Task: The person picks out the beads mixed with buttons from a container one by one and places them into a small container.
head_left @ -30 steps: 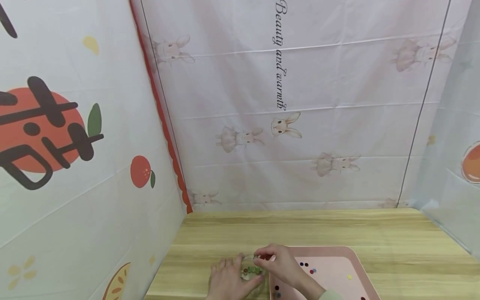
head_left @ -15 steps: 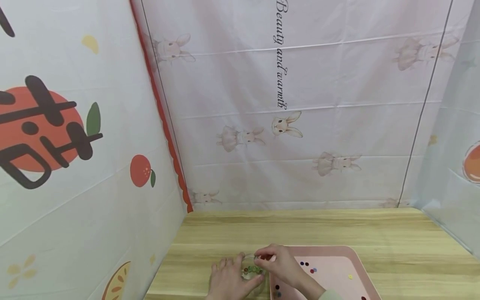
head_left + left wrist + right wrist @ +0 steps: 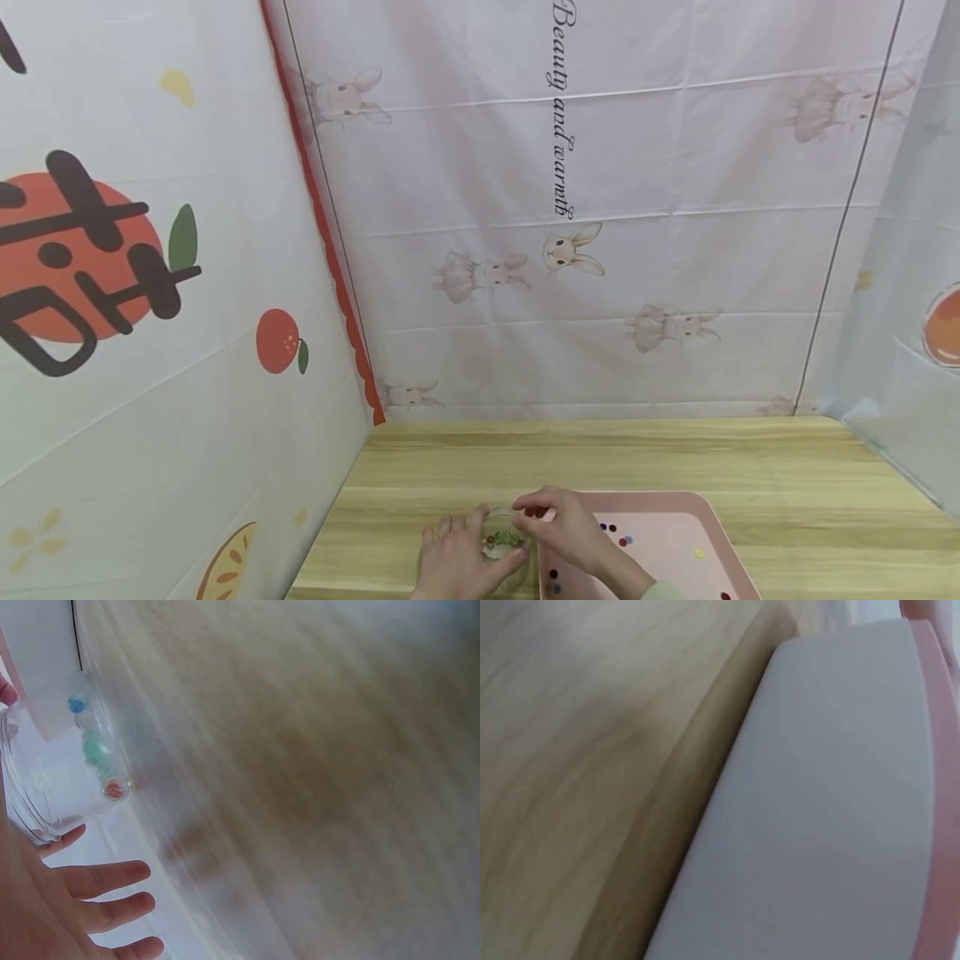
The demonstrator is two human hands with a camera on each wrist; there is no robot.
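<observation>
A clear round jar (image 3: 497, 523) stands on the table with small green, red and blue beads (image 3: 94, 750) at its bottom. My left hand (image 3: 455, 562) holds it from the left between thumb and index finger; its other fingers are spread straight in the left wrist view. At the jar's far right rim are the thumb and fingertips of my right hand (image 3: 572, 533), drawn close together. Whether anything lies between them is too small to tell. In the right wrist view, only a bit of fingers (image 3: 932, 616) shows at the top right corner.
A pink tray (image 3: 667, 502) sits right of the jar, partly under my right forearm. Several small dark, red and blue discs (image 3: 612, 528) lie in it, with a yellow disc (image 3: 699, 553) farther right. Printed cloth walls (image 3: 600, 358) surround the wooden table (image 3: 750, 458).
The right fingertips have shifted slightly right at the jar's rim, and the small greyish bit seen between them earlier no longer shows. My left hand stays in place on the jar.
</observation>
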